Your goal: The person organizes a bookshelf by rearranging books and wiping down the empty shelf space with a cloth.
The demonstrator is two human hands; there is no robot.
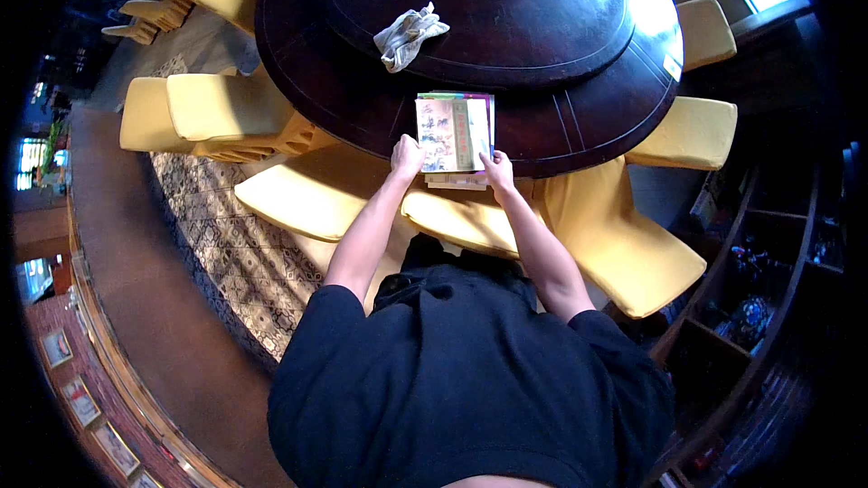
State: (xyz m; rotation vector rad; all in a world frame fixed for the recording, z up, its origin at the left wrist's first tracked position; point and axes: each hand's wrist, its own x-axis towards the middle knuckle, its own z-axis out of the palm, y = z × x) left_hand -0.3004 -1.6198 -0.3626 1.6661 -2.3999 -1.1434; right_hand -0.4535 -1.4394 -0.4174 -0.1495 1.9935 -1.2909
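A small stack of books (452, 134) lies between my hands at the near edge of the dark round table (542, 122). The top one has a pale illustrated cover with a green vertical band; purple and green edges of others show behind it. My left hand (407, 155) is closed on the stack's lower left edge. On the lower right corner, my right hand (496, 168) grips it with the thumb on top. Below the stack, a pale printed sheet or booklet (457, 182) sticks out past the table edge.
A crumpled greyish-white cloth (410, 36) lies on the table's raised round centre (524, 45). Yellow-covered chairs (683, 133) surround the table, several close in front of me. Dark shelves (758, 244) stand at the right. A patterned floor (240, 253) stretches to the left.
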